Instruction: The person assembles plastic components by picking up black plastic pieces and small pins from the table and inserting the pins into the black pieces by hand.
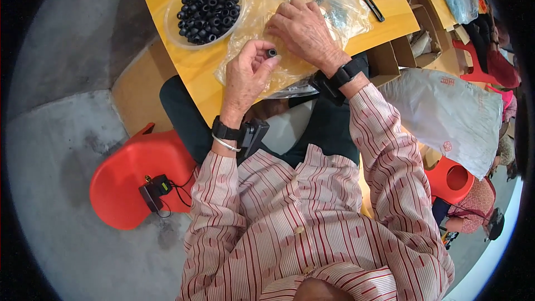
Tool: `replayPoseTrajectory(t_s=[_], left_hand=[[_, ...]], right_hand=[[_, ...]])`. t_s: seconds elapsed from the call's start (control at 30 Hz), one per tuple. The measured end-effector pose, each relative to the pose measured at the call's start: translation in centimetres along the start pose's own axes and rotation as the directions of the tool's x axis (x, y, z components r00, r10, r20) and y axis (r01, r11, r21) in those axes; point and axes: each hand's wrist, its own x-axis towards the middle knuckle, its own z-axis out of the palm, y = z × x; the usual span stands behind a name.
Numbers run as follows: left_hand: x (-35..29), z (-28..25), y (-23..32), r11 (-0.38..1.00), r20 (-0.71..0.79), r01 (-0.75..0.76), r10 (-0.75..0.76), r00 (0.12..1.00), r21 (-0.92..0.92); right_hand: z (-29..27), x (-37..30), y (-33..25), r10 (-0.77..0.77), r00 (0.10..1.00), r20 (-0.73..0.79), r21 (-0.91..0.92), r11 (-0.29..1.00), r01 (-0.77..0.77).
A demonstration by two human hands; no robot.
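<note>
My left hand (245, 75) pinches a small black ring-shaped piece (271, 53) between thumb and fingertips, its hole facing up. Just right of it, my right hand (305, 30) is closed, fingers bent down over a clear plastic bag (253, 28). Its fingertips are hidden, so what they hold cannot be made out. Small, shiny bits (329, 8) show in the bag beyond the right hand. To the left stands a round clear tub (174, 36) heaped with black ring-shaped pieces (209, 14) like the one in my left hand.
On the yellow table (195, 75), black thread snips (369, 3) lie right of the bag. Cardboard boxes (384, 61) and a white woven sack (446, 111) are at the right. A red chair (120, 184) holds a small black device (151, 196). Other people (473, 203) sit at far right.
</note>
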Motion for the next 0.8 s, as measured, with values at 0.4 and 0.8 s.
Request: replayPoseTrajectory(t_s=[0.4,0.8], left_hand=[[-0.1,0.0,0.0,1.000,-0.029,-0.011,0.010,1.000,-0.014],[-0.5,-0.2,0.4,1.000,0.003,0.005,-0.005,1.000,-0.018]], right_hand=[[-1.4,-1.7,-0.4,0.177,0.982,-0.062,0.422,0.896,-0.134],[-1.6,-3.6,-1.7,0.370,0.921,0.120,0.800,0.513,-0.310]])
